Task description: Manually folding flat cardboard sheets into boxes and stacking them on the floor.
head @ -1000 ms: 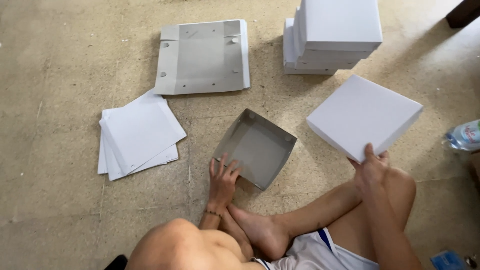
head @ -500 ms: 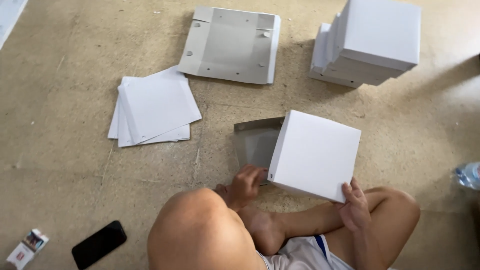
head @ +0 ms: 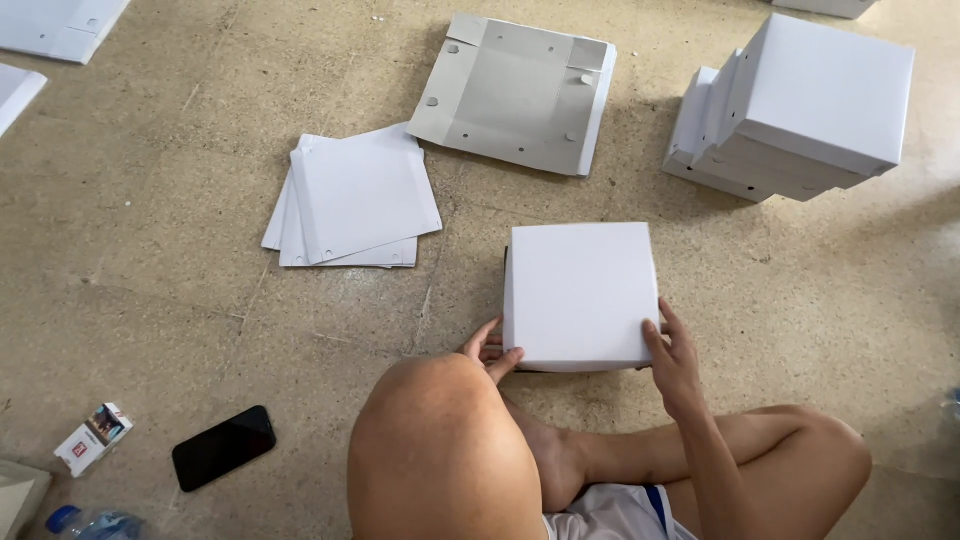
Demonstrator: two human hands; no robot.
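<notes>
A white square box lid [head: 580, 292] lies flat over the grey box base on the floor in front of my crossed legs; only a dark sliver of the base shows at its left and lower edges. My left hand [head: 490, 351] grips the lid's near left corner, partly hidden behind my raised knee. My right hand [head: 674, 358] holds the near right corner, thumb on top.
A pile of flat white sheets [head: 355, 197] lies to the left. An unfolded grey box blank [head: 520, 92] is further back. Stacked white boxes [head: 800, 105] stand at the far right. A black phone [head: 223, 447], a small packet [head: 93, 438] and a bottle [head: 85, 523] lie at the near left.
The white lid, held tilted in my right hand, has come down flat over the grey base, which is now almost wholly covered. My left hand shifted from the base to the lid's corner.
</notes>
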